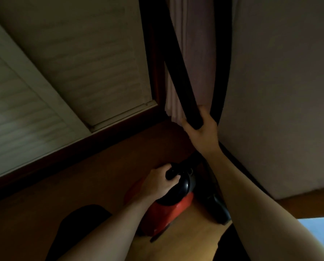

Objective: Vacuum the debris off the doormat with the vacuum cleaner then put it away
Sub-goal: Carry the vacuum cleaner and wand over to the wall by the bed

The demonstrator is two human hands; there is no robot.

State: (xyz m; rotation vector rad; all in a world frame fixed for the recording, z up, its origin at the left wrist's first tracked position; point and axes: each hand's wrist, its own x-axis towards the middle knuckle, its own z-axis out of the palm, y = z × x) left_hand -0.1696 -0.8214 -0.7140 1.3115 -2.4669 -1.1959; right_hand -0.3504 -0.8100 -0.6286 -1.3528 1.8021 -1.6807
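Forearms [251, 204] enter from below: left hand [160, 182] grips the vacuum [168, 210] by its handle at lower centre, right hand [202, 129] clasps the wand [178, 63] mid-frame. If the hold loosens, the leaning wand could slide and topple.

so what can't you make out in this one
All head view:
- the doormat: outside the frame, so debris cannot be judged.
- the tube in the right hand: far end cut off by the top edge.
- the vacuum cleaner: handle covered by the left hand; details lost in dim light.
- the black part beside it: half hidden by the right forearm.
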